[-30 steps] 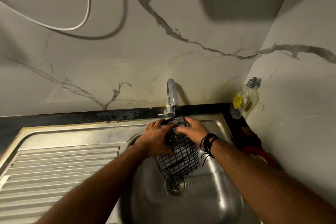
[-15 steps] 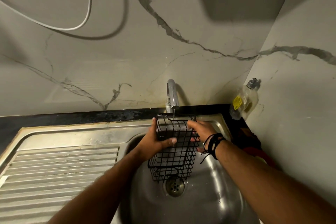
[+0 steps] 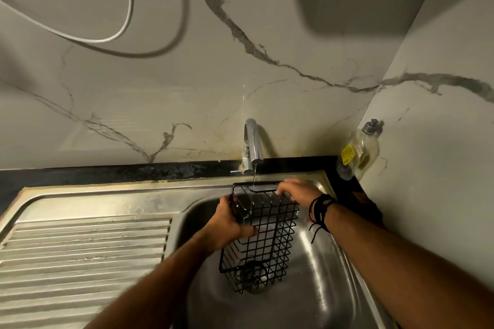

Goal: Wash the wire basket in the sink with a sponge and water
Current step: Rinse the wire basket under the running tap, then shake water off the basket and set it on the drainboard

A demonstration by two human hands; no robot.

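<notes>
Now each hand, left hand (image 3: 232, 224) and right hand (image 3: 296, 190), grips the wire basket (image 3: 264, 238).

No text, brand or number can be read anywhere. The only label is a yellow sticker (image 3: 347, 154) on the clear bottle (image 3: 359, 152) standing in the corner of the counter, and its print is too small and blurred to read.

a home kitchen: steel sink (image 3: 80, 203) with drainboard, tap (image 3: 252, 141), dish-soap bottle (image 3: 358, 151), marble-look wall.
</notes>
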